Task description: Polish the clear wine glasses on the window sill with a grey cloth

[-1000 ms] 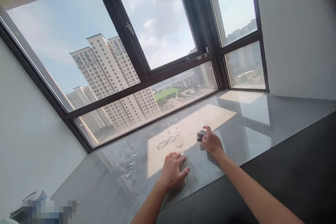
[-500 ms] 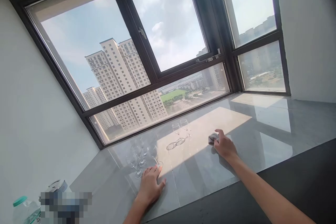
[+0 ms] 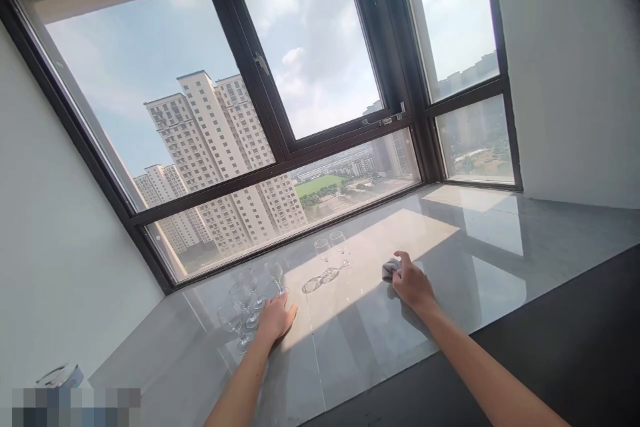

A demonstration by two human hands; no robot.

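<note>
where the left hand (image 3: 277, 315) is: at the left of the windowsill (image 3: 360, 347), partly open, thumb apart from the fingers, fingertips at the foot of a clear glass (image 3: 275, 273); whether they pinch it, i cannot tell.
glass at the fingertips: upright, at the far right end of a loose row, three more glasses (image 3: 240, 294) nearer and to its left.
right hand (image 3: 413, 285): curled around a bunched grey cloth (image 3: 389, 270), one finger sticking up, well apart from the row.
pair by the window (image 3: 307, 47): two upright glasses (image 3: 323, 251), just beside each other.
good touch: keep contact low on the foot, pressing evenly, since the tall bowl would probably tip if pushed.
left wrist: lift it clear of the nearest glass in the row.
spacing: leave a gap between bowls so rims don't knock.
</note>
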